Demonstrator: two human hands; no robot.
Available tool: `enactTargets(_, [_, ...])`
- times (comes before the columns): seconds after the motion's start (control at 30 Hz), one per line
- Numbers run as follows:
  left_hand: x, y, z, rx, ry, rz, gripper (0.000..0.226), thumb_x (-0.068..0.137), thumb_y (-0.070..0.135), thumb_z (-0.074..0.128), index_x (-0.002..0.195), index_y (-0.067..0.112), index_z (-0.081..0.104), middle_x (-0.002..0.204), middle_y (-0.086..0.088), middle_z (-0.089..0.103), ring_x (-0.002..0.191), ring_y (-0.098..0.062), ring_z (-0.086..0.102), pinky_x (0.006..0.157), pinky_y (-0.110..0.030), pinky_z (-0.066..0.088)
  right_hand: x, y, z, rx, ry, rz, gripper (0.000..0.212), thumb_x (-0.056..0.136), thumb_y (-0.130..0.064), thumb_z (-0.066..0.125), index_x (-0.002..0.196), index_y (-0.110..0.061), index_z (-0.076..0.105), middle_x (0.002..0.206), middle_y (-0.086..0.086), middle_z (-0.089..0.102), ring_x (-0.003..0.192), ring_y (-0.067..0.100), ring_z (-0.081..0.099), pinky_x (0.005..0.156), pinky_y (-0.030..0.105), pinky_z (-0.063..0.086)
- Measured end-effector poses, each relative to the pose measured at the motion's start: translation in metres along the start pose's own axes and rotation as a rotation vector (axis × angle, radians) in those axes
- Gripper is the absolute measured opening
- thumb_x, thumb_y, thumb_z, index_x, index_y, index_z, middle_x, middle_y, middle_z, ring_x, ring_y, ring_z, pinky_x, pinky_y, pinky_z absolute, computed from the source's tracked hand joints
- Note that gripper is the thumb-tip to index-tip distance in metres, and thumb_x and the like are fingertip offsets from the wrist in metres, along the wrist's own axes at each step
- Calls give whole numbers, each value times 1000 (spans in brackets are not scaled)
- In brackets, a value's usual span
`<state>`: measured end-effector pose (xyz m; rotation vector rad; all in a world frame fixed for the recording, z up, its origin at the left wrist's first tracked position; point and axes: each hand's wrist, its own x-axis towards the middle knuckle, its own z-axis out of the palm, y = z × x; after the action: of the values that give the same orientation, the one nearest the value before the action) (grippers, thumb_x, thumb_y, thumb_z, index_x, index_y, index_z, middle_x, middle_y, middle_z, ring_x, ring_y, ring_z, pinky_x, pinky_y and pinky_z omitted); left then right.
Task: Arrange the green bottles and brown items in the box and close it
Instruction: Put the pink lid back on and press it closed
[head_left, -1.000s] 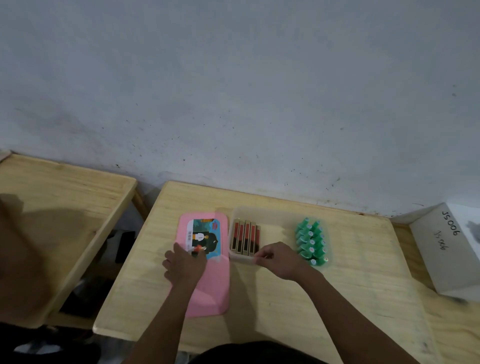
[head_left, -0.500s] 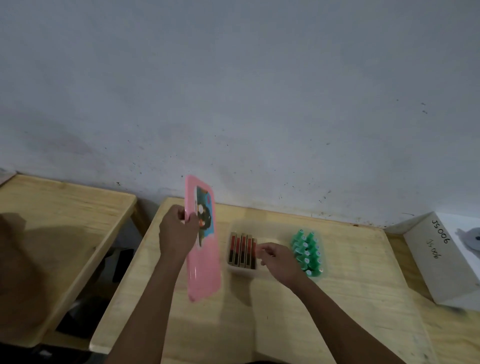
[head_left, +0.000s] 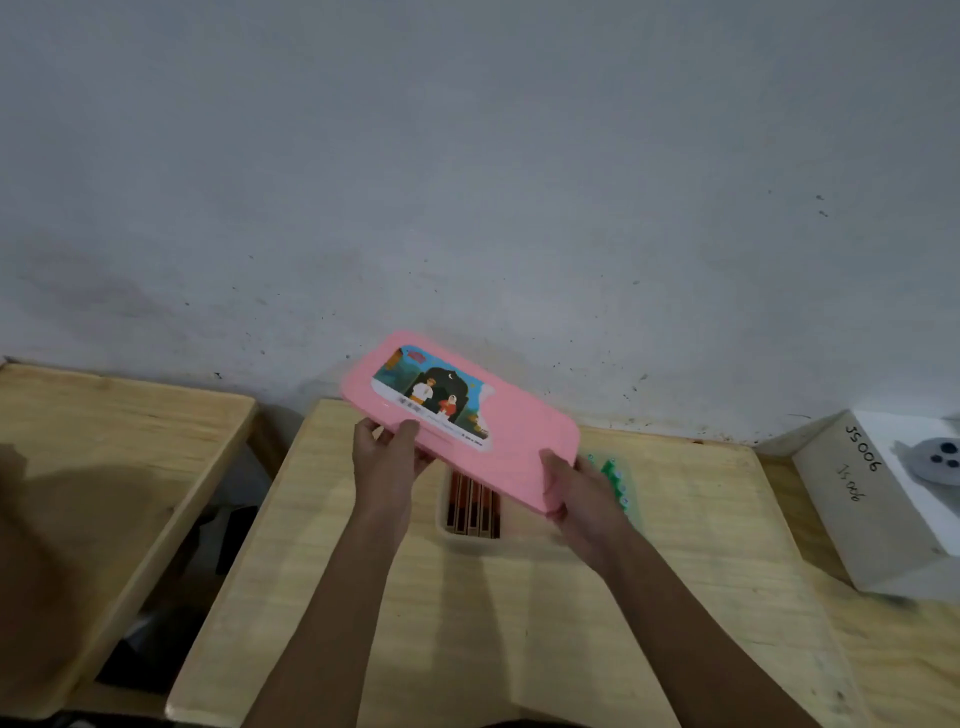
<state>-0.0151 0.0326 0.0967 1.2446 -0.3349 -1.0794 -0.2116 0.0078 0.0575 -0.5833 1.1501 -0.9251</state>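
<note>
Here, in the one head view, I hold the pink lid (head_left: 498, 431) in the air with both hands, tilted so its far left corner rides higher than its near right corner. My left hand (head_left: 387, 457) is clamped on the lid's near left edge, thumb on top and fingers under. My right hand (head_left: 576, 493) is clamped on the near right corner, thumb on top. The lid's upper face carries a picture label with figures under a dark arch.

Below the lid sits the box (head_left: 457, 530), pale and shallow, resting on the surface (head_left: 467, 623). The lid covers most of it from this angle. At its left end the brown items (head_left: 472, 504) lie side by side in a row, long edges touching. At its right end the green bottles (head_left: 615, 478) show only partly past my right hand, their white-dotted caps facing up.

The surface is light wood with a rounded near left corner, and my arms throw two shadows across it. It stands against a grey-white wall (head_left: 467, 182) that is scuffed and speckled with dark marks low down. A second wooden surface (head_left: 104, 441) stands to the left, apart from mine, with a dim gap between. To the right, a white block (head_left: 872, 499) bears handwritten "JS006", and a grey round object (head_left: 935, 460) lies on it.
</note>
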Motion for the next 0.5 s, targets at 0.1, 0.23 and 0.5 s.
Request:
enactTargets(0.1, [9, -9, -5, -61, 49, -107, 35, 91, 13, 55, 125, 13, 47, 111, -13, 64, 90, -32, 68, 81, -42, 57, 8, -8, -29, -222, 129, -117, 28, 93, -19, 62, 118, -9, 58, 110, 11, 68, 99, 31, 65, 73, 45, 59])
enactTargets(0.23, [20, -22, -14, 173, 76, -201, 16, 92, 26, 57, 101, 13, 58, 97, -12, 66, 86, -30, 66, 80, -44, 57, 9, -18, -65, -486, 113, -240, 28, 93, -21, 63, 118, -27, 55, 111, 2, 67, 99, 24, 66, 72, 42, 59])
enactTargets(0.5, [9, -70, -3, 918, 20, -13, 38, 100, 31, 36, 120, 0, 44, 109, -21, 58, 96, -35, 56, 66, -31, 37, 50, 1, -88, -866, 380, -275, 53, 74, -53, 51, 116, -20, 53, 103, 4, 64, 93, 26, 64, 65, 33, 52])
